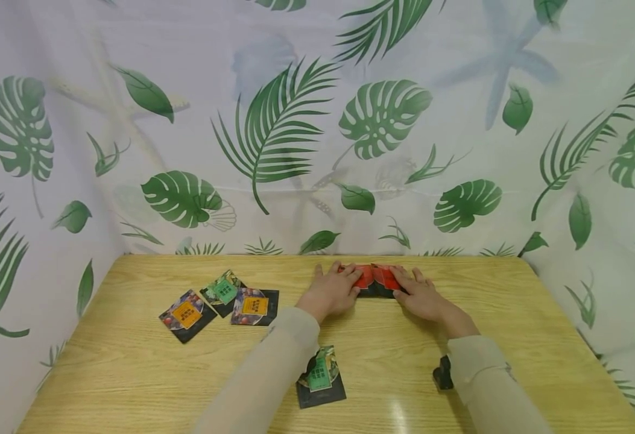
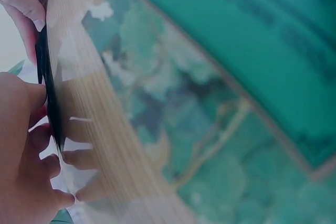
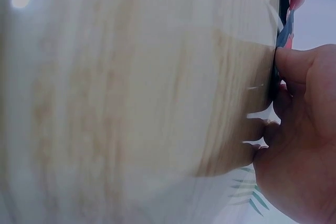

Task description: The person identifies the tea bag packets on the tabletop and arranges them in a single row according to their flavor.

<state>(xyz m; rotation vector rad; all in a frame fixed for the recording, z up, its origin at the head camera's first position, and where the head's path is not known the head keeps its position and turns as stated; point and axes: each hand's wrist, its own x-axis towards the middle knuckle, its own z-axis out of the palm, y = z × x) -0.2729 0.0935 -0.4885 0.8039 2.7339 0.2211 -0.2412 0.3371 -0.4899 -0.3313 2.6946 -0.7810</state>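
Two red-and-black packets lie side by side, overlapping, at the far side of the table: a left packet [image 1: 365,278] and a right packet [image 1: 386,278]. My left hand [image 1: 330,292] rests over the left packet's outer end, fingers spread forward. On the right packet's outer end rests my right hand [image 1: 424,300], its thumb at the near edge. The left wrist view shows the left hand [image 2: 21,145] with its fingertips down at the table beside the dark packet edge. In the right wrist view, the right hand's thumb [image 3: 295,66] touches a packet edge.
Left of the hands lie a green-labelled packet [image 1: 224,292] and two orange-labelled ones, a tilted packet [image 1: 187,316] and a packet [image 1: 254,306] beside it. Another green-labelled packet [image 1: 321,380] lies under the left wrist. A leaf-print curtain [image 1: 295,150] hangs behind the wooden table [image 1: 122,361].
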